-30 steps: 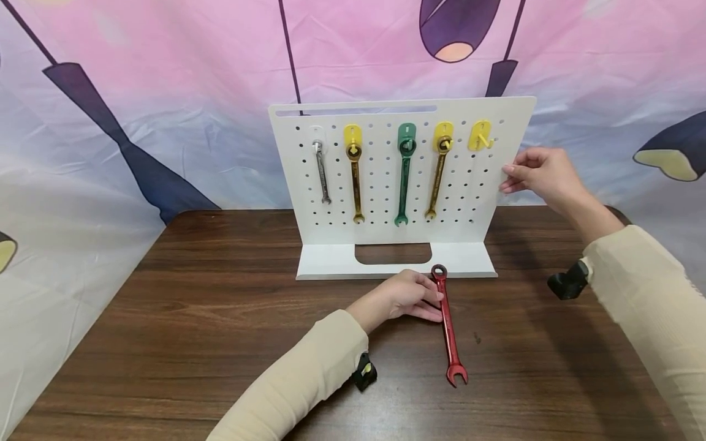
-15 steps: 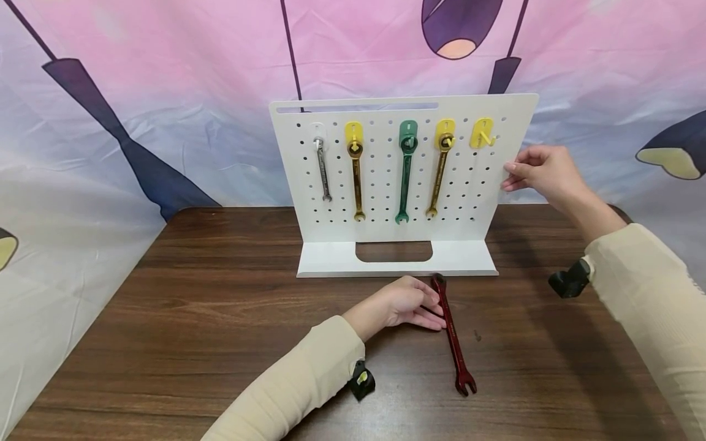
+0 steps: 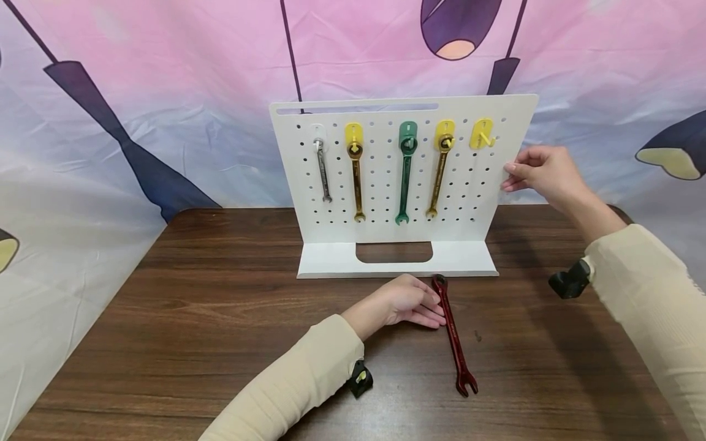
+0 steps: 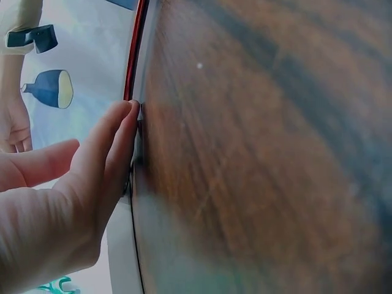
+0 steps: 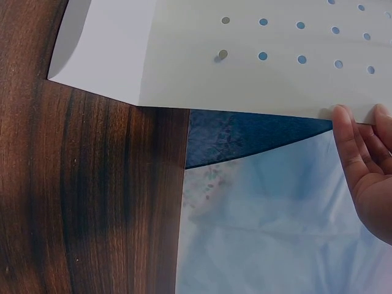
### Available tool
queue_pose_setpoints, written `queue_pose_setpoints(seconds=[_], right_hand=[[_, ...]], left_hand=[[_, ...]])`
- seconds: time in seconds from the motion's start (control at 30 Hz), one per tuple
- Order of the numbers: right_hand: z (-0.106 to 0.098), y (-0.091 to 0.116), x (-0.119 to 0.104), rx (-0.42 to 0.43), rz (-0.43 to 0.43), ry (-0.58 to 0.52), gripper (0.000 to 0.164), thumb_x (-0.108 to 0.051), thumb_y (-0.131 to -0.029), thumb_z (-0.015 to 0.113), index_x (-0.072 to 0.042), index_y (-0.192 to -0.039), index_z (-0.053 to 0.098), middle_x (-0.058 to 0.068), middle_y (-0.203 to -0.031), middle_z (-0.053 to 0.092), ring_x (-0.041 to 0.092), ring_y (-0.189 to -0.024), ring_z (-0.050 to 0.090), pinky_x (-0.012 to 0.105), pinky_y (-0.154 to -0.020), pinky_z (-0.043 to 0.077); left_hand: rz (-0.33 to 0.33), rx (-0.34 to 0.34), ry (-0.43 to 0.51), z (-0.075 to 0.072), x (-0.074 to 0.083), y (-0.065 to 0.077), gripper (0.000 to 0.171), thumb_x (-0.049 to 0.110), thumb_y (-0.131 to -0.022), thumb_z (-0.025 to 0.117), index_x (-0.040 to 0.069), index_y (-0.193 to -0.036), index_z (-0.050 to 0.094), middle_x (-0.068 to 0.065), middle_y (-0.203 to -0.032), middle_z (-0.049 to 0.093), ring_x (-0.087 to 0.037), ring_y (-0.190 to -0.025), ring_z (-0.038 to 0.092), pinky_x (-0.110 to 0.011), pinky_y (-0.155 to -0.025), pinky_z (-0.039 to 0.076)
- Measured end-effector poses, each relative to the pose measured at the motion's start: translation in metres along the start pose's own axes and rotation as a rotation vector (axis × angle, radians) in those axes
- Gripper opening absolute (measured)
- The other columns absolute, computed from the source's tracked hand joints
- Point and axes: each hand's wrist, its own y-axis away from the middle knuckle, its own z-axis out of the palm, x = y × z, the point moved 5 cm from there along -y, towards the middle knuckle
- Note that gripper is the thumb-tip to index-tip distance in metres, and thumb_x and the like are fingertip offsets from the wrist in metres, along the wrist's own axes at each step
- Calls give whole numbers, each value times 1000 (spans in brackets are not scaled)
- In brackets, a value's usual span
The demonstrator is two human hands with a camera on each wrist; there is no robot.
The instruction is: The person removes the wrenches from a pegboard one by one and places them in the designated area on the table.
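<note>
A red combination wrench [image 3: 455, 343] lies slantwise on the brown wooden table, ring end toward the board, open end toward me. My left hand [image 3: 407, 301] rests beside its upper part, fingertips right at the shaft. In the left wrist view these fingers [image 4: 107, 147] are stretched out, the thumb stands apart, and the red shaft begins at the tips. With thumb and fingers my right hand [image 3: 546, 174] pinches the right edge of a white pegboard [image 3: 331, 236]. The right wrist view shows that edge between thumb and fingers [image 5: 346, 138].
On the board hang a small silver wrench [image 3: 323, 174], a gold wrench [image 3: 356, 184], a green wrench [image 3: 405, 184] and another gold wrench [image 3: 437, 184]. A yellow hook [image 3: 482, 135] at the right holds nothing. Behind stands a patterned cloth [image 3: 193, 141].
The red wrench has come down onto the table, its open end swinging a little to the right and toward me. The left fingers have loosened from it. The right hand keeps its place.
</note>
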Motion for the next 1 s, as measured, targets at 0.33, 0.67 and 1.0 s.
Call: queue_pose_setpoints(seconds=[0.33,0.67,1.0], right_hand=[[0,0,0,3,2,16,16,-11,-87,61,4,-82,59,1,-68,66,15,-58,64,27,-59,57],[1,0,0,5,-16,20,16,-10,-87,60,6,-82,58,1,-68,65,14,-58,64,28,-59,57],[1,0,0,4,-24,23,15,-9,-87,61,5,-82,59,2,-69,66,15,-58,64,28,-59,58]], left_hand=[[17,3,2,-7,3,2,17,-7,-91,45,-17,-103,53,-25,-87,61,-42,-94,60,-42,-77,55],[36,6,10,-13,15,7,24,-2,-92,48,-11,-114,51,-27,-101,60,-38,-94,61,-44,-74,56],[127,40,-37,-22,44,15,30,3,-93,50,-8,-121,49,-26,-107,59,-33,-95,61,-38,-73,57]])
